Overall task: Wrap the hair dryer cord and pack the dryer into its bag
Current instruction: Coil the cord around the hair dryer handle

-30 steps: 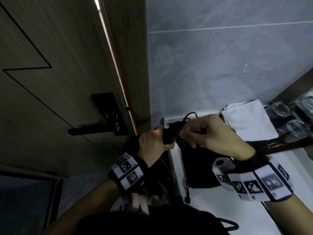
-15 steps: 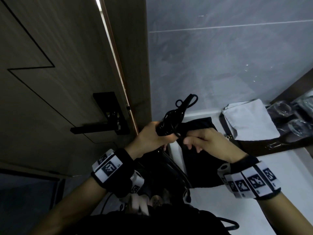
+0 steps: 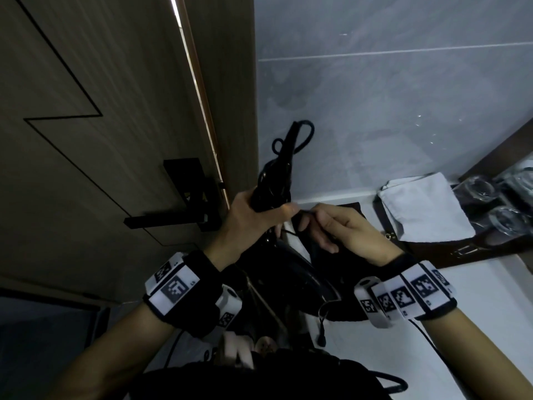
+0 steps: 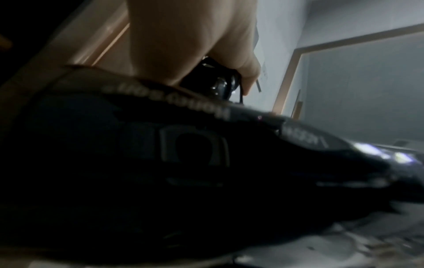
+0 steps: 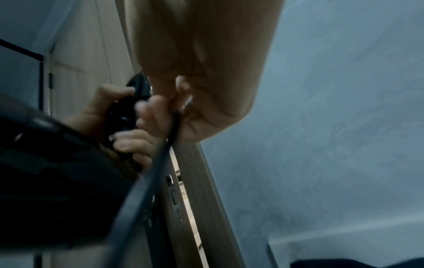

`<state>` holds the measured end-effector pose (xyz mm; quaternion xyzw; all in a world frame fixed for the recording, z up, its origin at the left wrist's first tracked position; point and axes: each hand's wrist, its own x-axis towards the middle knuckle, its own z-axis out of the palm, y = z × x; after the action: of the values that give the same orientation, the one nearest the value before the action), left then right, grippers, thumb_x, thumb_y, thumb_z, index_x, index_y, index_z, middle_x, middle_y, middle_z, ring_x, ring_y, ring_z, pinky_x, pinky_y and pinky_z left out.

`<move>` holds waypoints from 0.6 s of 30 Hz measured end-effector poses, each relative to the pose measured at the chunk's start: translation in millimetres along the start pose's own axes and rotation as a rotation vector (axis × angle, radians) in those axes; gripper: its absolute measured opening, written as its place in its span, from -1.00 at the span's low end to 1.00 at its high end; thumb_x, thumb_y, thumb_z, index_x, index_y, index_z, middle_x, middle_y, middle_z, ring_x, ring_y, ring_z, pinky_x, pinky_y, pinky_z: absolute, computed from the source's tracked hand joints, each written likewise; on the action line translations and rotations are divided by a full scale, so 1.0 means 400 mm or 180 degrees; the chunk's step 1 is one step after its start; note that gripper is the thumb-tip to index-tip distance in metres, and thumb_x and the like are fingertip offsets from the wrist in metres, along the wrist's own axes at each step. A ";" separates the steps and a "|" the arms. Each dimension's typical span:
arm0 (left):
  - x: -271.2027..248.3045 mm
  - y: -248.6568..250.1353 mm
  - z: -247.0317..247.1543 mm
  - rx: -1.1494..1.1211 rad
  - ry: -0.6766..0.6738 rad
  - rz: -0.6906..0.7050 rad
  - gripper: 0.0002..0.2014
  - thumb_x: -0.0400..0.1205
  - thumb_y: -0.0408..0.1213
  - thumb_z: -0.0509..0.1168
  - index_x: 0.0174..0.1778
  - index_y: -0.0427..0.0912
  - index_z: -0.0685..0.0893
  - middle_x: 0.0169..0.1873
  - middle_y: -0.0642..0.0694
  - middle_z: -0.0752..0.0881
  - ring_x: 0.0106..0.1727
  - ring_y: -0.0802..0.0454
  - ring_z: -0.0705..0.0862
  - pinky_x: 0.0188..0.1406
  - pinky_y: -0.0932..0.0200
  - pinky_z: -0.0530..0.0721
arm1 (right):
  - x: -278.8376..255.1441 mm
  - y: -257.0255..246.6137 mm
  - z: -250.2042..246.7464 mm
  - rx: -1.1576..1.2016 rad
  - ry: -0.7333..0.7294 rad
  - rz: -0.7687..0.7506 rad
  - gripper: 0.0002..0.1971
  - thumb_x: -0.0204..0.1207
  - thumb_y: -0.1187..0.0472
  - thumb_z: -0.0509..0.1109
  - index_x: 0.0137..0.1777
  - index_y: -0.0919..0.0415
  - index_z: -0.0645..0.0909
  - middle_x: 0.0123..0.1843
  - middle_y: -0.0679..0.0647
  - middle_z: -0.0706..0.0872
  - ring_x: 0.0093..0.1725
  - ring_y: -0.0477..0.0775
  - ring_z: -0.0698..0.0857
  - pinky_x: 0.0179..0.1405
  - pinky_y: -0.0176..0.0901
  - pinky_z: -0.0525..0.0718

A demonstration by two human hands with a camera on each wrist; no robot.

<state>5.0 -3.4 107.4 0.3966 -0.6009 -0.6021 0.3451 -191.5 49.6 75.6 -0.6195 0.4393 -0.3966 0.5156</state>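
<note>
In the head view my left hand (image 3: 259,210) grips the black hair dryer's handle (image 3: 284,168), which points up and away with cord loops (image 3: 300,134) at its tip. Several turns of cord lie round the handle. Just to its right, my right hand (image 3: 310,223) pinches a strand of the black cord (image 3: 302,212). The dryer's dark body (image 3: 288,280) hangs below my hands. In the right wrist view my right hand (image 5: 174,101) pinches the cord (image 5: 171,134) beside my left fingers (image 5: 130,143). The black drawstring bag (image 3: 343,311) lies on the counter under my right wrist.
A wooden door with a black lever handle (image 3: 173,219) stands close on the left. On the white counter (image 3: 476,350), at the right, lie a white cloth (image 3: 418,209) and glasses (image 3: 476,187) on a dark tray (image 3: 461,249). A grey tiled wall (image 3: 375,111) is behind.
My left hand has tilted the dryer handle upward, so its looped tip now stands higher. My right hand came off the handle top and dropped beside my left thumb, holding cord.
</note>
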 end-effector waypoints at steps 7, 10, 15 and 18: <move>0.006 0.060 -0.045 0.0165 -0.0090 0.0093 -0.72 0.48 -0.29 0.44 -0.52 -0.24 0.58 -0.53 -0.25 0.61 -0.42 -0.15 0.59 -0.18 -0.01 0.65 | -0.007 -0.005 -0.010 0.0224 -0.0688 0.0415 -0.86 0.55 0.39 0.34 0.04 0.28 0.69 -0.22 0.11 0.78 -0.16 -0.01 0.74 -0.06 -0.29 0.65; -0.004 0.061 -0.047 0.0261 -0.0293 0.0133 -0.74 0.42 -0.26 0.49 -0.52 -0.20 0.58 -0.55 -0.15 0.63 -0.44 -0.08 0.61 -0.18 -0.04 0.64 | 0.028 -0.008 0.004 -0.0073 0.0069 0.0473 -0.84 0.39 0.44 0.50 -0.22 0.15 0.76 -0.25 0.09 0.83 -0.23 -0.07 0.77 -0.15 -0.36 0.67; -0.025 0.043 -0.063 0.0668 -0.0917 0.0288 -0.77 0.40 -0.30 0.54 -0.49 0.02 0.66 -0.58 0.03 0.68 -0.50 0.10 0.64 -0.39 0.17 0.63 | 0.074 -0.029 0.028 -0.1350 0.0985 -0.0095 -0.69 0.25 0.40 0.60 -0.39 -0.05 0.65 -0.43 -0.16 0.73 -0.39 -0.38 0.67 -0.30 -0.59 0.54; -0.035 0.036 -0.083 0.0896 -0.1084 0.0225 -0.82 0.34 -0.19 0.56 -0.29 0.09 0.68 -0.39 0.16 0.74 -0.33 0.27 0.70 -0.32 0.42 0.60 | 0.092 -0.048 0.024 -0.1786 0.1269 -0.0408 -0.71 0.22 0.16 0.45 -0.39 -0.21 0.40 -0.50 -0.27 0.57 -0.44 -0.29 0.55 -0.38 -0.36 0.50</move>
<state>40.0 -6.3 124.0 0.3121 -0.7421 -0.5581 0.2008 -168.7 18.8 94.5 -0.6738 0.5835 -0.4052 0.2034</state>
